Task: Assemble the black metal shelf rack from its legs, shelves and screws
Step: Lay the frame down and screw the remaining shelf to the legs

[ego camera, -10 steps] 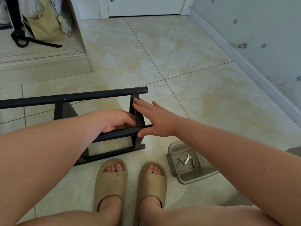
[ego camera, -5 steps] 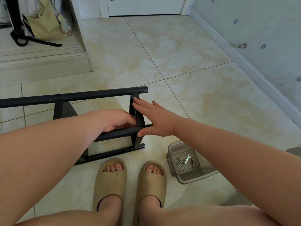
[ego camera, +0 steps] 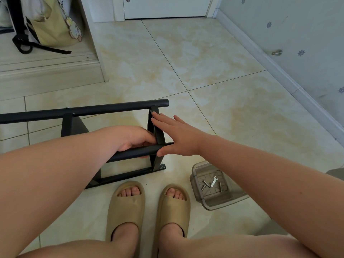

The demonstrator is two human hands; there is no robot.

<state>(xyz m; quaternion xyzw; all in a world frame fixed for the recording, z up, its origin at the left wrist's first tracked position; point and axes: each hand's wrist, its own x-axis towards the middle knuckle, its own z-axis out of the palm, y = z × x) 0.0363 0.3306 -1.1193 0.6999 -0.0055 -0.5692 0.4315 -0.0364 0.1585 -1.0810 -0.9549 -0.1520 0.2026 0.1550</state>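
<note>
rack [ego camera: 83,109] lay on side on floor [ego camera: 186,62], close in front. left hand [ego camera: 130,138] gripped near leg [ego camera: 134,153], likely steadying frame. right hand [ego camera: 176,136] flat, fingers straight, pressed against end bar [ego camera: 160,134], probably seating joint. wrench [ego camera: 214,181], screws [ego camera: 204,186] sat in tray [ego camera: 197,190] nearby.

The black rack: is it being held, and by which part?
The left hand grips its near leg near the end; the right hand lies flat against the end crosspiece.

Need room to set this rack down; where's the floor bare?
Bare tiles run beyond the rack to the door and right to the wall. Crowded by the slippers: the rack's near end and the box of screws.
</note>
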